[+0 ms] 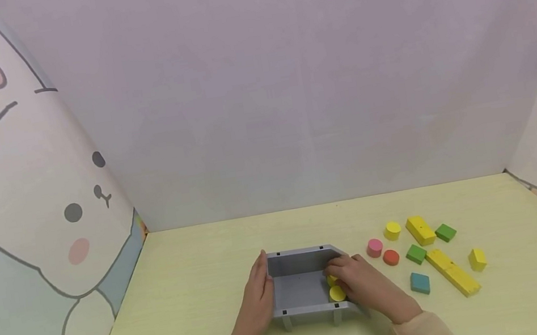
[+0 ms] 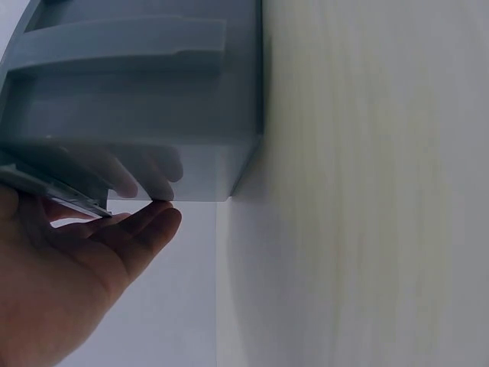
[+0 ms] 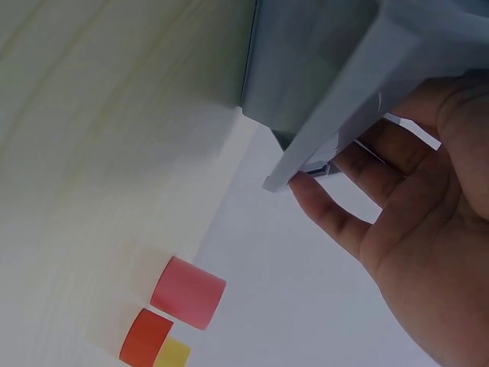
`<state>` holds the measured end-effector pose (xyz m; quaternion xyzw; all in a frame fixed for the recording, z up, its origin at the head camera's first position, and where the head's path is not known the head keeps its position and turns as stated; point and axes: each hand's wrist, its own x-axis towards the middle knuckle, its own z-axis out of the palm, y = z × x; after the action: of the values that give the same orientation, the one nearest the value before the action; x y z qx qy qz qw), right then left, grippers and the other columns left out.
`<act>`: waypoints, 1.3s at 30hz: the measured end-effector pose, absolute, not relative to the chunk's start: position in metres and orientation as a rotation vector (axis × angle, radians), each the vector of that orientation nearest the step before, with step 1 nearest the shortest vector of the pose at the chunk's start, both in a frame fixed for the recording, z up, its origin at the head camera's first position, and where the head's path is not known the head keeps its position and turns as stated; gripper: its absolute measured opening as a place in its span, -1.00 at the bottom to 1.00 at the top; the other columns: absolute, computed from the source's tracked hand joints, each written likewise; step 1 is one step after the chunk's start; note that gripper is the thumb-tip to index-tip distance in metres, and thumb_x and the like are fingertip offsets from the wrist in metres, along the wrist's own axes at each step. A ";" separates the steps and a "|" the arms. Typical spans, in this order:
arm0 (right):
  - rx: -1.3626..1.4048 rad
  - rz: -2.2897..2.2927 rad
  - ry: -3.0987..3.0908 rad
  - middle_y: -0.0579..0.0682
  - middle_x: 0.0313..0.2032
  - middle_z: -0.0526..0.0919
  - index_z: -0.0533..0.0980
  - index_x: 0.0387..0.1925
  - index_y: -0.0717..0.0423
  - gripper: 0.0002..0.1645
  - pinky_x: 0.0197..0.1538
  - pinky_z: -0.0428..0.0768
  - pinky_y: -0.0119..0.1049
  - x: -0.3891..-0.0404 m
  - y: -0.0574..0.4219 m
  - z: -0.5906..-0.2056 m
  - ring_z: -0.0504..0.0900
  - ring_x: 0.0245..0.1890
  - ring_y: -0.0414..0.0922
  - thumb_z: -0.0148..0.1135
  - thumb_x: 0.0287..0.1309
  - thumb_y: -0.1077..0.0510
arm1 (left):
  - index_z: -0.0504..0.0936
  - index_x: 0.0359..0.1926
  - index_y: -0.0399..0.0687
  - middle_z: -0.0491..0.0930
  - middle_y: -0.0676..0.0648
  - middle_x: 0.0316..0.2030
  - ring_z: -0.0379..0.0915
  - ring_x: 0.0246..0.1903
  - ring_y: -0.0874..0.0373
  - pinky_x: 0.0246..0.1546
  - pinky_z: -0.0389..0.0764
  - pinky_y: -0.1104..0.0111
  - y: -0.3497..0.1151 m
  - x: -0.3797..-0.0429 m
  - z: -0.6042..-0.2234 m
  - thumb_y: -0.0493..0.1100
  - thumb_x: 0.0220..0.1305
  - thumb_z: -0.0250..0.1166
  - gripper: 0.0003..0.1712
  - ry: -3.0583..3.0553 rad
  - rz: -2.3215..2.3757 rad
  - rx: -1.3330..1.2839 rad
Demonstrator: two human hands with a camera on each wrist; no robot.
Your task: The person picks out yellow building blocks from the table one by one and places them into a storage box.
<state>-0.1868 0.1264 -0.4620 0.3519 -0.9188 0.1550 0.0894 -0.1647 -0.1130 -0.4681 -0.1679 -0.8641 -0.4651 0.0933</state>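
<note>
A grey plastic storage bin [image 1: 306,318] sits near the table's front, its sloped open end toward the right. My left hand [image 1: 256,298] grips its left wall, thumb at the rim and fingers along the outside; the left wrist view shows those fingertips touching the outer wall. Reaching over the sloped end, my right hand [image 1: 365,285] has its fingers inside the bin on a yellow block [image 1: 332,280], partly hidden beneath them. A yellow cylinder [image 1: 337,294] lies in the bin beside that hand. In the right wrist view, the little finger touches the bin's edge.
Right of the bin lie a pink cylinder [image 1: 375,248], a red disc [image 1: 391,257], a yellow cylinder [image 1: 393,230], two green blocks [image 1: 416,254], a teal block [image 1: 420,283] and several yellow blocks [image 1: 453,272]. A pale wall [image 1: 310,98] stands behind the table.
</note>
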 end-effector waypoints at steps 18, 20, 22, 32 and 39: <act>0.984 0.483 -2.697 -0.05 -0.26 0.65 0.59 -0.24 0.09 -0.71 -0.17 0.59 -0.11 -0.184 0.127 -0.452 0.52 -0.23 -0.10 0.30 -0.11 0.33 | -0.07 0.35 -0.37 0.00 -0.38 0.35 -0.11 0.31 -0.19 0.28 0.11 -0.09 -0.113 -0.165 -0.471 -0.36 0.38 -0.22 -0.44 -2.561 -1.390 -0.495; 0.968 0.478 -2.688 -0.05 -0.24 0.65 0.59 -0.23 0.08 -0.70 -0.16 0.59 -0.11 -0.184 0.128 -0.451 0.53 -0.22 -0.10 0.30 -0.11 0.32 | -0.07 0.35 -0.39 0.00 -0.38 0.35 -0.11 0.31 -0.19 0.28 0.11 -0.09 -0.113 -0.165 -0.470 -0.35 0.38 -0.22 -0.45 -2.560 -1.390 -0.497; 0.949 0.460 -2.678 -0.05 -0.23 0.66 0.59 -0.22 0.08 -0.69 -0.16 0.59 -0.12 -0.183 0.130 -0.449 0.53 -0.20 -0.10 0.30 -0.11 0.32 | -0.07 0.34 -0.40 0.00 -0.38 0.35 -0.11 0.31 -0.20 0.28 0.11 -0.09 -0.113 -0.165 -0.471 -0.36 0.38 -0.22 -0.45 -2.560 -1.386 -0.500; 0.911 0.434 -2.628 -0.01 -0.19 0.66 0.58 -0.18 0.11 -0.62 -0.11 0.61 -0.10 -0.181 0.141 -0.443 0.54 -0.15 -0.07 0.35 -0.18 0.33 | -0.05 0.34 -0.40 0.01 -0.38 0.34 -0.09 0.31 -0.19 0.28 0.12 -0.09 -0.113 -0.164 -0.468 -0.37 0.36 -0.20 -0.45 -2.558 -1.393 -0.494; 0.879 0.385 -2.540 0.00 -0.26 0.67 0.59 -0.24 0.12 -0.61 -0.21 0.60 -0.05 -0.180 0.151 -0.444 0.56 -0.22 -0.05 0.38 -0.26 0.34 | -0.05 0.34 -0.38 0.01 -0.38 0.34 -0.11 0.32 -0.17 0.29 0.11 -0.08 -0.113 -0.164 -0.466 -0.36 0.37 -0.21 -0.45 -2.556 -1.399 -0.496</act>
<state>-0.1802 0.1514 -0.4437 0.3165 -0.9143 0.1385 0.2115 -0.1642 -0.1126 -0.4660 -0.1672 -0.8611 -0.4711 0.0927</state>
